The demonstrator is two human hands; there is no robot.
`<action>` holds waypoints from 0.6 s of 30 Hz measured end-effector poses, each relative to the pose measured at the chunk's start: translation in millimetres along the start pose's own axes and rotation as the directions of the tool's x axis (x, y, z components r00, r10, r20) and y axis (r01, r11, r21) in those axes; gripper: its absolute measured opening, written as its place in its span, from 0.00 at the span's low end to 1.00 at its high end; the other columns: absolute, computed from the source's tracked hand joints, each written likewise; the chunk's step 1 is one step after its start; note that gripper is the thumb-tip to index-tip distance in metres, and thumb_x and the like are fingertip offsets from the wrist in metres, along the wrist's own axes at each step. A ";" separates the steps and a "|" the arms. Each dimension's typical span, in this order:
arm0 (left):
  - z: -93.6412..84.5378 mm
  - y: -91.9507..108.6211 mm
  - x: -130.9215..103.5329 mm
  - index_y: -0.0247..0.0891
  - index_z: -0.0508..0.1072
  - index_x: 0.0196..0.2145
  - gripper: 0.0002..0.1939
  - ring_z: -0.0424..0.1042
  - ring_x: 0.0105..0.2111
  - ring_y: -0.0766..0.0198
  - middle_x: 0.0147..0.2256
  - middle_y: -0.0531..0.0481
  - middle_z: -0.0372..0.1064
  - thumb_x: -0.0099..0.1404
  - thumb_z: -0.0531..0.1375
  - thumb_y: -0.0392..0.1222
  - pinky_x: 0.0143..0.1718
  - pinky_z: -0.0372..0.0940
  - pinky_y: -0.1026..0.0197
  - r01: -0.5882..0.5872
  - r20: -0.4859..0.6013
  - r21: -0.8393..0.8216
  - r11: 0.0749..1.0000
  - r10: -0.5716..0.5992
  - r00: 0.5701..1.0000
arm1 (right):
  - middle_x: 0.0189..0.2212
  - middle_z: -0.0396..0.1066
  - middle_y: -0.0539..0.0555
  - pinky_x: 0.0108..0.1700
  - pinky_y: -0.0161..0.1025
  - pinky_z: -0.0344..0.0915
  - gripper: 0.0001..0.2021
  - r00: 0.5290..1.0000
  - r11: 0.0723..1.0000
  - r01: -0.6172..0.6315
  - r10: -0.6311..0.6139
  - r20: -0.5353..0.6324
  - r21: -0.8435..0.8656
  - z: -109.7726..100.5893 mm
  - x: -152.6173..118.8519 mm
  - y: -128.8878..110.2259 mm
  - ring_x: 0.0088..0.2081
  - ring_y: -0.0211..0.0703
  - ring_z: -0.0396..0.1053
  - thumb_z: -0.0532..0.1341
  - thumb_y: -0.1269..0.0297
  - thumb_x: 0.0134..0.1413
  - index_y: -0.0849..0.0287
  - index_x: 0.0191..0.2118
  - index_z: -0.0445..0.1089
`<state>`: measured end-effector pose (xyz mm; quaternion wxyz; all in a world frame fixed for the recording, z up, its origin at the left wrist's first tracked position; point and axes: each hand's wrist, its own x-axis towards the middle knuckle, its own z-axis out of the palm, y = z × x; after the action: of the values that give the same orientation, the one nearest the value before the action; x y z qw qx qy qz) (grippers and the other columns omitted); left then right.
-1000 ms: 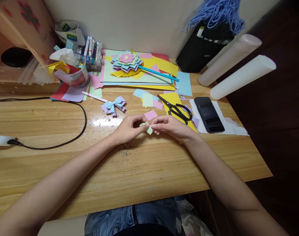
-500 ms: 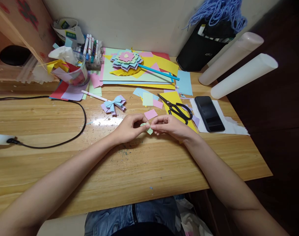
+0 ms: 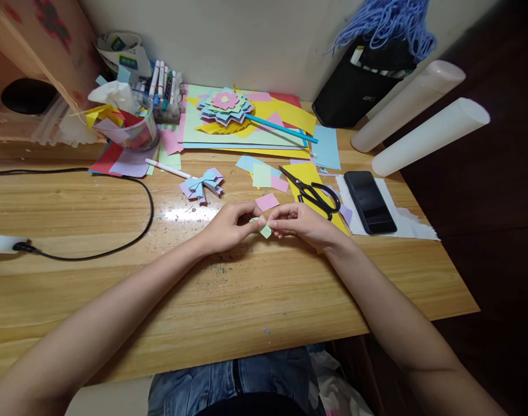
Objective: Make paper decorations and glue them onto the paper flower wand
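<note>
Two hands pinch a small folded green paper amid scattered craft scraps

In the head view, the green paper (image 3: 266,231) sits at the centre of the frame, just above the desk (image 3: 246,312). The left hand (image 3: 229,226) clamps it between thumb and fingers, the thumb covering part of it; the right hand (image 3: 305,224) has its fingertips pinched on the paper's right edge.

Just above the fingertips lies a pink scrap (image 3: 267,202). Black-handled scissors (image 3: 307,188) rest on a yellow sheet (image 3: 309,171), close beyond the right hand, which hides some of the sheet. Right of them, a dark phone (image 3: 370,202) lies on white paper (image 3: 413,222). A blue-and-lilac paper bow (image 3: 202,186) is left of centre, above the left hand.

At top centre, a layered paper flower (image 3: 225,104) with a blue stem (image 3: 281,128) lies on stacked coloured sheets (image 3: 203,138). A clear cup (image 3: 136,141) of scraps and a group of markers (image 3: 161,81) stand at upper left, blue yarn (image 3: 385,26) at upper right.

The black holder (image 3: 339,95) below the yarn bears small white print, seemingly "40PCS". Green labels (image 3: 128,62) behind the cup are too small to read.
</note>
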<state>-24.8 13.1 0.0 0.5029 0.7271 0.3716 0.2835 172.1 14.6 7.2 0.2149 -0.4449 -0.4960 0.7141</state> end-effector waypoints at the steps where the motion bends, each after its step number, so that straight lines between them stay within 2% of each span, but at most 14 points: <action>1: 0.0 -0.1 0.0 0.34 0.70 0.28 0.12 0.66 0.30 0.65 0.29 0.50 0.69 0.61 0.55 0.46 0.35 0.60 0.63 0.000 0.001 0.001 1.000 0.000 1.000 | 0.23 0.70 0.49 0.29 0.30 0.62 0.08 1.000 1.000 0.004 -0.004 0.001 -0.002 -0.2 0.0 0.3 0.24 0.30 0.64 0.67 0.62 0.43 0.62 0.29 0.73; 6: -0.1 0.5 0.0 0.34 0.70 0.28 0.12 0.66 0.30 0.66 0.29 0.50 0.69 0.61 0.55 0.45 0.34 0.60 0.64 0.002 0.000 0.000 1.000 -0.002 1.000 | 0.22 0.70 0.49 0.28 0.30 0.61 0.08 0.999 0.997 0.039 -0.041 -0.034 -0.066 0.9 -0.3 -0.6 0.23 0.30 0.64 0.67 0.62 0.43 0.62 0.27 0.73; 14: 2.8 -0.1 0.6 0.34 0.71 0.28 0.11 0.64 0.28 0.67 0.27 0.51 0.68 0.60 0.56 0.44 0.31 0.58 0.64 0.001 -0.089 0.106 0.994 0.008 0.996 | 0.21 0.69 0.49 0.27 0.32 0.59 0.08 0.973 0.981 0.082 -0.117 -0.199 -0.178 11.0 -4.9 -6.5 0.23 0.32 0.64 0.67 0.63 0.41 0.62 0.24 0.71; 18: 2.6 0.6 1.1 0.34 0.70 0.27 0.10 0.63 0.27 0.67 0.26 0.51 0.67 0.59 0.56 0.43 0.30 0.58 0.64 0.010 -0.120 0.133 0.991 0.006 0.993 | 0.23 0.71 0.50 0.29 0.32 0.60 0.09 0.987 0.991 0.075 -0.089 -0.131 -0.109 4.7 -2.7 -2.6 0.24 0.31 0.64 0.66 0.60 0.43 0.62 0.27 0.73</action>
<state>-22.0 12.6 -0.2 0.4305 0.7402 0.4200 0.3005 169.1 11.2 11.2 0.2538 -0.4821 -0.5344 0.6462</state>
